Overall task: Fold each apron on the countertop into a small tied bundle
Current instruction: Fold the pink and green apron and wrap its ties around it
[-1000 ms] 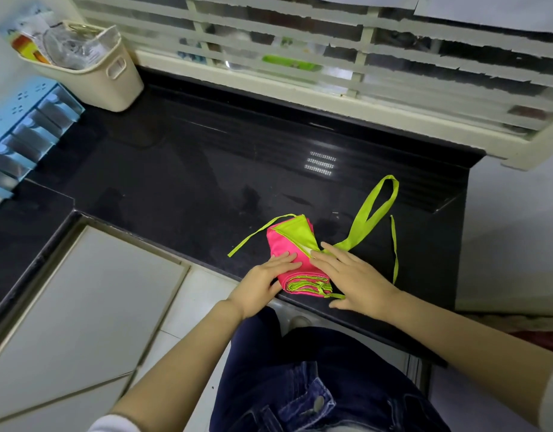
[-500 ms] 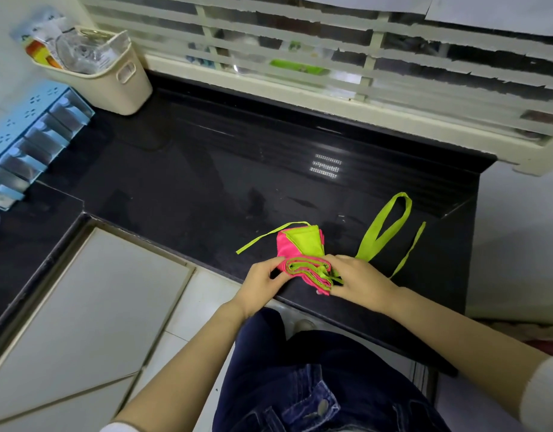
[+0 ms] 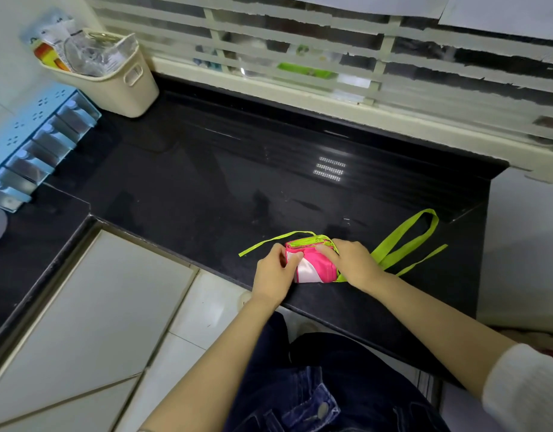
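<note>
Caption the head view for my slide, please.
Left hand and right hand hold folded pink apron on countertop, ties loose.

Black countertop [image 3: 206, 182] bears a folded apron [image 3: 314, 265], cream basket [image 3: 125, 88], perhaps a rack [image 3: 35, 145].
</note>
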A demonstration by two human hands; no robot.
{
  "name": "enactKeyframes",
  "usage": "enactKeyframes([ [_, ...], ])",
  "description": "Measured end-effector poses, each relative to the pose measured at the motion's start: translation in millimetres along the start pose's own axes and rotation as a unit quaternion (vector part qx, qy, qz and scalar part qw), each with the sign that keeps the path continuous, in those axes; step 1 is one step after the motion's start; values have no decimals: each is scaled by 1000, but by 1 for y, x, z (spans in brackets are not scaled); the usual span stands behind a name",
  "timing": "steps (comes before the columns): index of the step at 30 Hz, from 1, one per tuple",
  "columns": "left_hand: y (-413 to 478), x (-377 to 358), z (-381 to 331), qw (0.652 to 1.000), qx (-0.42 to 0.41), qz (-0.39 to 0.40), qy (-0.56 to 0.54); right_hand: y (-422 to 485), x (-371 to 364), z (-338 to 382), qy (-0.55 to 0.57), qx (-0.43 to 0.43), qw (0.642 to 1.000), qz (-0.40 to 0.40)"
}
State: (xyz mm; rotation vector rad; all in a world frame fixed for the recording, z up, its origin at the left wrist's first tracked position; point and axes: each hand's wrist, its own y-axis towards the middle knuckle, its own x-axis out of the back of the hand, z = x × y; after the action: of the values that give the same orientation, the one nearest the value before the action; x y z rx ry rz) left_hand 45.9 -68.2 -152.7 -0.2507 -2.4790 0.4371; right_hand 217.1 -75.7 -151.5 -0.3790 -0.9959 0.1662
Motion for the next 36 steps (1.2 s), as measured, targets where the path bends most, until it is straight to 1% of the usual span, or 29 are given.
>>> enactKeyframes([
  [3,6,-1,-4,997,4,5,74,10,2,9,-65,-21,998,11],
  [6,15,-1,-9,994,20,15,108,17,5,17,-116,-38,992,21],
  [8,16,0,-12,994,37,21,103,20,6,21,-135,-47,989,28],
  [10,15,1,-14,997,39,13,65,21,8,23,-148,-50,987,39],
  [11,12,1,-17,998,18,4,67,22,8,23,-152,-49,986,43],
  [12,9,2,-19,995,-22,-12,98,23,7,22,-154,-50,986,43],
  [13,7,2,-19,985,-80,-28,153,23,7,22,-155,-53,986,41],
  [14,6,2,-16,964,-154,-36,213,24,7,23,-156,-56,985,40],
  [16,3,0,-7,900,-294,-12,320,24,7,23,-157,-58,985,36],
  [17,6,-2,0,872,-323,3,368,25,7,23,-156,-57,986,34],
  [18,7,-2,3,859,-318,20,400,24,7,23,-151,-59,986,33],
  [19,6,-2,5,851,-297,47,430,24,6,23,-145,-58,987,29],
  [21,7,3,0,862,-252,89,432,22,3,22,-133,-59,989,20],
  [23,13,3,1,858,-237,140,434,18,0,19,-113,-60,992,0],
  [26,14,3,-1,862,-235,122,432,11,-1,19,-73,-50,995,-36],
  [28,15,2,-3,871,-226,119,419,6,2,20,-78,-35,995,-54],
  [30,15,3,-6,863,-229,113,437,2,9,19,-80,-11,994,-70],
  [31,15,2,-5,864,-230,110,434,-1,14,18,-85,2,994,-72],
  [33,13,0,-7,877,-209,113,418,-8,22,16,-132,48,987,-80],
  [36,11,-2,-9,896,-175,111,392,-27,18,14,-192,111,967,-128],
])
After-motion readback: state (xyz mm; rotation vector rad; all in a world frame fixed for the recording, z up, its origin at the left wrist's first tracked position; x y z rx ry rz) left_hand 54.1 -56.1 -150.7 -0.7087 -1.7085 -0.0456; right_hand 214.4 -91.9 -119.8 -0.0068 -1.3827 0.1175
